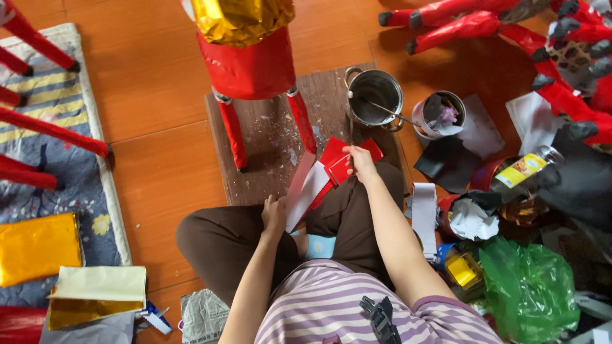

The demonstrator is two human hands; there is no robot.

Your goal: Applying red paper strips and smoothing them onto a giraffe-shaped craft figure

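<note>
Right hand pinches red paper pieces over the lap, just near of the brown board. Left hand grips the white-backed strip (lower end). Metal pot w/ stirrer sits far right on board.

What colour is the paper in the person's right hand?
Shiny red. The right hand holds red paper pieces, seen best in the head view.
</note>
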